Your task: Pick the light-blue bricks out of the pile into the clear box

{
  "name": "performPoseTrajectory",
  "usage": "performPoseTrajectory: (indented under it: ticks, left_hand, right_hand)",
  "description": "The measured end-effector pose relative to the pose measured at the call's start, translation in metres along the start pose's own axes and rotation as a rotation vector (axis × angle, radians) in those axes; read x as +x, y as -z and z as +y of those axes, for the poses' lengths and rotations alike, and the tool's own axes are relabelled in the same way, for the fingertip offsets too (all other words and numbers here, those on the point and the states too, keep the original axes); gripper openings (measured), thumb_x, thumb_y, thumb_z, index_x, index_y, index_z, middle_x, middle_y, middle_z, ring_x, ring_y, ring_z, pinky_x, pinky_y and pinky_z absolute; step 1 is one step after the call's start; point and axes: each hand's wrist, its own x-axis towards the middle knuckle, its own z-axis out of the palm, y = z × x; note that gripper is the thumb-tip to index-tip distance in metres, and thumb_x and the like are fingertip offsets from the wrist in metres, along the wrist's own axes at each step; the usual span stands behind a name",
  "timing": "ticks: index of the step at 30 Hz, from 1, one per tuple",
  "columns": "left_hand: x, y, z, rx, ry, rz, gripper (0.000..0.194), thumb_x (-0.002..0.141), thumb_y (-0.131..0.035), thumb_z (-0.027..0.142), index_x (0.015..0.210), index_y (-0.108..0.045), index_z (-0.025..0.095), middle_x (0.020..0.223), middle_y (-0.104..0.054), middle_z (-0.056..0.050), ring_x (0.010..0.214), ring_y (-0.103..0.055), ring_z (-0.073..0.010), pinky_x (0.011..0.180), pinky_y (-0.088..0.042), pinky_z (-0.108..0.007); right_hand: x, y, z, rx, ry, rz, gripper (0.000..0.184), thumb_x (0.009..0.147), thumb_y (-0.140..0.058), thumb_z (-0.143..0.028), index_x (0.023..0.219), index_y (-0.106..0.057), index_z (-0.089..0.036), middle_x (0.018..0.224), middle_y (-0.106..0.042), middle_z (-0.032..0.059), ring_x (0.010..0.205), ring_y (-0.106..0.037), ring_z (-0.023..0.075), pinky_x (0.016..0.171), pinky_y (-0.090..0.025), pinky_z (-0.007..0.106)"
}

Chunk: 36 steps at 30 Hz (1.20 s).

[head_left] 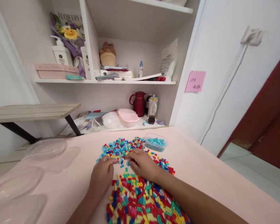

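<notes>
Small plastic building bricks in many colours lie in a loose heap. Mostly light blue ones form the far pile (pixel 118 147), and a larger mixed pile (pixel 142 199) of red, yellow, green and blue spreads nearest me. My left hand (pixel 102 171) rests at the left edge of the far pile, index finger stretched toward a few loose bricks and thumb apart from it. From the right, my right hand (pixel 142 163) reaches over the bricks, its fingers bent and apart, tips among them. No brick shows in either hand. Beyond it stands a clear plastic tub (pixel 156 143) of light blue bricks.
Clear plastic lids or trays (pixel 63 158) lie along the table's left side. A small wooden shelf (pixel 35 112) on black legs stands at back left. Behind the pink tabletop (pixel 191 168), a white cabinet holds a dark red jug (pixel 139 104), a bottle (pixel 152 112) and a pink bowl (pixel 128 115).
</notes>
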Motion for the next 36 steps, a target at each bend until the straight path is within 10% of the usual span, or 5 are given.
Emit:
performPoseTrajectory:
  ticks: [15,36]
  left_hand:
    - [-0.0009,-0.0014,-0.0002,0.004,-0.015,-0.016,0.043,0.081,-0.038,0.007,0.091,-0.076,0.025,0.098,-0.068,-0.004,0.095,-0.064,-0.0178,0.089,-0.047,-0.033]
    - [-0.0036,-0.0047,0.0032,0.06,-0.057,-0.013,0.044,0.081,-0.04,0.007,0.095,-0.076,0.028,0.099,-0.067,-0.004,0.096,-0.062,-0.0184,0.088,-0.045,-0.032]
  right_hand:
    - [0.0016,0.0069,-0.0026,0.144,0.014,0.008,0.04,0.08,-0.05,-0.004,0.113,-0.061,-0.023,0.095,-0.069,0.0017,0.09,-0.062,0.0175,0.087,-0.044,0.032]
    - [0.0007,0.0051,-0.0015,0.136,0.005,-0.018,0.01,0.08,-0.067,-0.016,0.087,-0.071,-0.023,0.079,-0.068,0.0011,0.08,-0.062,0.0172,0.079,-0.046,0.03]
